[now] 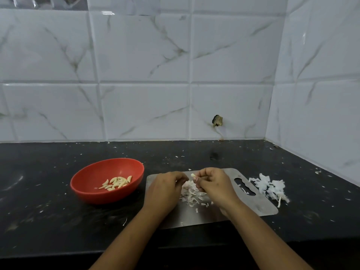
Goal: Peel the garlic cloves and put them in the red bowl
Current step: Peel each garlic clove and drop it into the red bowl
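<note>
A red bowl stands on the black counter at the left and holds several peeled garlic cloves. To its right lies a steel cutting board. Both hands hover over the board's far edge, close together. My right hand pinches a small pale garlic clove at its fingertips. Facing it is my left hand with curled fingers, whose tips meet the clove's skin; what they hold is hidden. A heap of garlic skins lies on the board under the hands.
A second heap of white skins lies on the counter just right of the board's handle slot. Small skin flakes are scattered over the counter. Tiled walls close off the back and the right side.
</note>
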`<state>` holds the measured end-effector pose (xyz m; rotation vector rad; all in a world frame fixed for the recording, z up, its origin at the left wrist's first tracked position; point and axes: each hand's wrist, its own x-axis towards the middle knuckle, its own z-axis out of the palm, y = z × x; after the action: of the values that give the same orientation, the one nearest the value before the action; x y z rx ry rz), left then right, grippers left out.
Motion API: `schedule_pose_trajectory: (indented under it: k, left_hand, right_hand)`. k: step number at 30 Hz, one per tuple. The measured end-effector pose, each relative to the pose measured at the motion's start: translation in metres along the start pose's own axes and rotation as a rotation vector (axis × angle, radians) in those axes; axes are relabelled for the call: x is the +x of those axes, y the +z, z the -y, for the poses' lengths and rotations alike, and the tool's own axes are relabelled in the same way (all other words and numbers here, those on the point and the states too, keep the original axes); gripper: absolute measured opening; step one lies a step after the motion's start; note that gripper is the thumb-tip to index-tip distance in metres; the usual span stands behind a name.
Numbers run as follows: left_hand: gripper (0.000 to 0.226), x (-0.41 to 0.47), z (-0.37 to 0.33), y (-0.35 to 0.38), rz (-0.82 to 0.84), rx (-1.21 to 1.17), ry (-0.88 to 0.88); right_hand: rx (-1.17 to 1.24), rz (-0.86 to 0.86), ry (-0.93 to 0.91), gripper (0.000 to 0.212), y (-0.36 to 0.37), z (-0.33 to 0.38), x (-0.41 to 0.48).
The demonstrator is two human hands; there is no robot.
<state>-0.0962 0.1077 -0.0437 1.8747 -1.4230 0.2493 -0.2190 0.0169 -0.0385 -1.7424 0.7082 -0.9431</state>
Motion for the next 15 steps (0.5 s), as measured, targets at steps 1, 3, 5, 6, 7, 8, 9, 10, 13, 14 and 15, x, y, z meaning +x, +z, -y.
schedule_pose_trajectory:
  k: [1,3,5,6,7,8,9,10,13,14,15]
  left_hand:
    - [0.02,0.001,-0.001,-0.001,-0.002,0.005,0.003]
    - [0.019,0.001,-0.001,-0.001,0.007,0.015,0.005]
    - [0.015,0.0,-0.002,0.0,-0.005,-0.069,-0.013]
    - [0.012,-0.001,-0.002,0.0,-0.024,-0.148,-0.032]
    - [0.01,-0.001,-0.003,-0.001,-0.045,-0.211,-0.05]
    - [0.009,-0.001,-0.003,-0.001,-0.064,-0.249,-0.053]
    - [0.008,0.0,-0.004,-0.001,-0.079,-0.258,-0.05]
    - [0.008,0.0,-0.004,-0.001,-0.091,-0.27,-0.05]
    - [0.012,0.002,-0.007,-0.003,-0.117,-0.389,-0.107]
    - [0.014,0.002,-0.008,-0.003,-0.124,-0.431,-0.134]
    - [0.015,0.002,-0.009,-0.003,-0.135,-0.454,-0.152]
  right_hand:
    - [-0.063,-0.005,-0.023,0.008,-0.001,0.0,0.001]
    - [-0.189,0.009,-0.083,0.009,-0.001,0.001,0.002]
    - [-0.324,0.031,-0.157,0.007,0.0,0.004,0.002]
    - [-0.392,0.041,-0.2,0.005,0.002,0.004,0.001]
    - [-0.456,0.05,-0.243,0.006,0.004,0.004,0.001]
    - [-0.515,0.057,-0.277,0.007,0.006,0.003,0.0]
    - [-0.554,0.061,-0.295,0.009,0.007,0.003,0.0]
    - [-0.564,0.061,-0.299,0.009,0.009,0.002,0.0]
    - [-0.345,0.068,-0.196,0.008,0.012,0.001,0.0]
    - [-0.244,0.084,-0.135,0.008,0.014,0.001,0.0]
    - [-0.159,0.093,-0.077,0.007,0.016,0.001,0.0]
